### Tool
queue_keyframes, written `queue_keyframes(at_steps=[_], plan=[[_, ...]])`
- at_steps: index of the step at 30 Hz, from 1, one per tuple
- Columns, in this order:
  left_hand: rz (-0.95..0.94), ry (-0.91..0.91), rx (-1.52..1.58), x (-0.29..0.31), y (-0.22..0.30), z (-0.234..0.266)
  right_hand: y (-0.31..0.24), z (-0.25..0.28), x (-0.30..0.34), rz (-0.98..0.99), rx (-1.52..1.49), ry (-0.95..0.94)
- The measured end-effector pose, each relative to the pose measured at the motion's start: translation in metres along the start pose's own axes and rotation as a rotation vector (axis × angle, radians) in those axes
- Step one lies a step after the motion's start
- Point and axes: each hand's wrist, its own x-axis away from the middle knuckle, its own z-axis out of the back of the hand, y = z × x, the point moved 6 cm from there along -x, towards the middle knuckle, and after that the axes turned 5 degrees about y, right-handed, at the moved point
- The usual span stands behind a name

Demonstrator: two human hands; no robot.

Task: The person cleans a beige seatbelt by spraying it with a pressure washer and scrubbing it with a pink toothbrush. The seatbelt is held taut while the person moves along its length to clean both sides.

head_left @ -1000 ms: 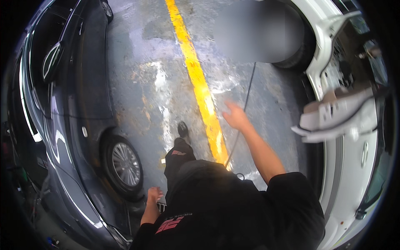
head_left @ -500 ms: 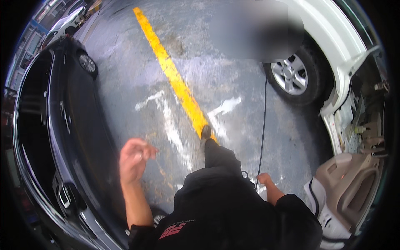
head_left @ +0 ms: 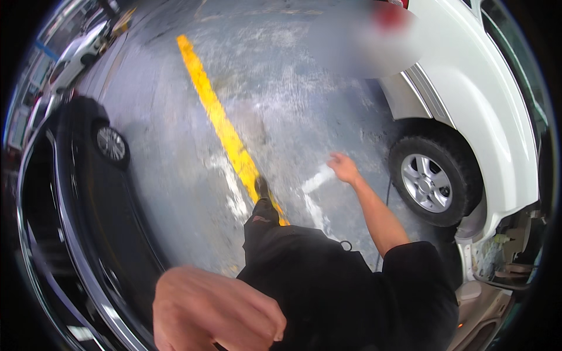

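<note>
The person stands on wet grey pavement (head_left: 175,175) between 2 parked cars, looking down past a black shirt (head_left: 345,292) and dark trousers to 1 dark shoe (head_left: 261,188) planted on a yellow painted line (head_left: 219,120) that runs from the near centre away to the far left. The left hand (head_left: 216,313) fills the near lower part of the view, very close to the camera and blurred; its fingers curl inward into a loose fist, and nothing shows inside it. It hangs just beside the glossy flank of the black car (head_left: 88,193) on the left, whose wheel (head_left: 111,143) sits farther off. The right hand (head_left: 344,168) is stretched out at the end of a bare forearm, fingers loose and spread, palm down, grasping nothing; it hovers over the pavement near the white car's (head_left: 486,99) wheel (head_left: 430,182) on the right but stays apart from it. A thin dark cord (head_left: 383,202) runs along the ground past the forearm, and I cannot tell whether the right hand touches it. At the near right, the white car's door stands open, showing beige inner trim (head_left: 486,304). Pale streaks of white paint or foam (head_left: 319,178) mark the pavement beside the yellow line, and more parked cars (head_left: 79,52) show at the far left.
</note>
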Motion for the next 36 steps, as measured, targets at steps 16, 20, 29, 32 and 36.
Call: queue_keyframes(at_steps=[16,20,29,32,36], plan=[[0.164,-0.296,0.278,-0.329,-0.039,0.576,0.175,-0.071,-0.307,-0.211,0.575,-0.597],[0.226,-0.514,0.288,-0.419,-0.081,0.702,0.113,0.018,-0.549,-0.377,0.314,-0.087],[0.542,-0.219,-0.374,-0.592,-0.248,1.054,-0.136,0.288,-0.915,-0.29,-0.36,0.498],[0.739,-0.312,-0.788,-0.656,-0.318,1.138,-0.093,0.299,-0.944,-0.476,-0.258,0.601],[0.849,-0.639,-0.82,-0.771,-0.416,1.212,-0.009,0.24,-0.929,-1.1,-0.428,0.602]])
